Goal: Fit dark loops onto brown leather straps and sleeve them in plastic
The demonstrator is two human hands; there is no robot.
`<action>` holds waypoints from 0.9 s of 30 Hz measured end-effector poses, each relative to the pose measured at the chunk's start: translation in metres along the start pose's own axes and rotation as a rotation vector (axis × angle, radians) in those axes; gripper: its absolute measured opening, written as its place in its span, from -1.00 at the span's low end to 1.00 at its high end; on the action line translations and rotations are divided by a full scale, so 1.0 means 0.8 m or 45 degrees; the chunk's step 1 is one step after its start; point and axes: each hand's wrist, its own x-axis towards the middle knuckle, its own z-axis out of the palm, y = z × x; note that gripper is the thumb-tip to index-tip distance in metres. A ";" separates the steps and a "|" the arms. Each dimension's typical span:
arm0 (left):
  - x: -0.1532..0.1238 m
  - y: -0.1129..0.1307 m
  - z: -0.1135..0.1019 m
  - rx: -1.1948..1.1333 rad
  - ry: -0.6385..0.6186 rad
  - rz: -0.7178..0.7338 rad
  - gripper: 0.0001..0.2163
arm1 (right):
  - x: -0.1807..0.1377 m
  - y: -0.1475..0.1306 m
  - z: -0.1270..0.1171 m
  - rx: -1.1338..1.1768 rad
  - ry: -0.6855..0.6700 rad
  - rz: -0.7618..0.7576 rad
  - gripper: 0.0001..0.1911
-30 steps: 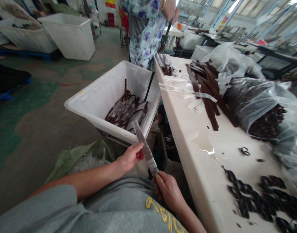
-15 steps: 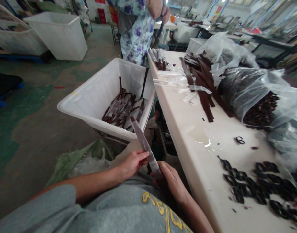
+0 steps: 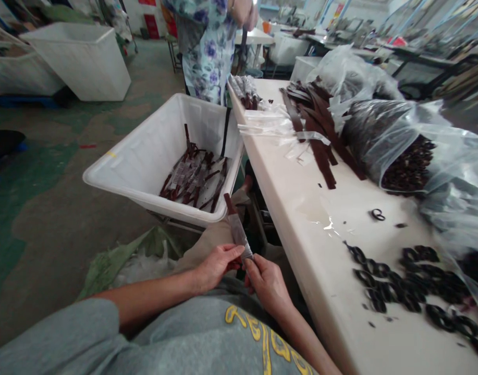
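My left hand (image 3: 217,265) and my right hand (image 3: 264,281) meet over my lap, both pinching the lower end of a dark brown strap in a clear plastic sleeve (image 3: 235,226). The strap sticks up and away from me toward the white bin (image 3: 117,179). That bin stands just beyond my knees and holds several similar sleeved straps (image 3: 194,177). My fingers are closed on the strap's near end.
A long white table (image 3: 301,208) runs along my right, with dark chain-like rings (image 3: 403,281), loose brown straps (image 3: 313,125), clear sleeves (image 3: 268,122) and plastic bags of parts (image 3: 411,151). A person in a flowered garment (image 3: 207,47) stands at the far end. More white bins (image 3: 74,60) stand far left.
The strap has slid down through my hands, so less of it sticks up. My left hand moved in beside my right at its lower end. The view shifted slightly right.
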 end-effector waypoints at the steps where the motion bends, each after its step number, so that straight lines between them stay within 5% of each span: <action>1: 0.000 0.002 0.001 -0.001 -0.024 0.002 -0.63 | 0.000 -0.001 -0.001 0.003 -0.002 -0.009 -0.65; 7: 0.020 0.046 0.002 -0.289 0.137 0.202 -0.60 | -0.002 0.006 -0.002 0.004 -0.048 -0.007 -0.64; 16: 0.003 0.014 0.019 0.004 -0.011 0.042 -0.63 | 0.000 0.000 -0.010 0.106 -0.023 -0.004 -0.64; 27: 0.031 0.092 -0.002 0.257 0.176 0.355 -0.61 | -0.024 -0.001 -0.030 0.316 -0.167 0.178 -0.63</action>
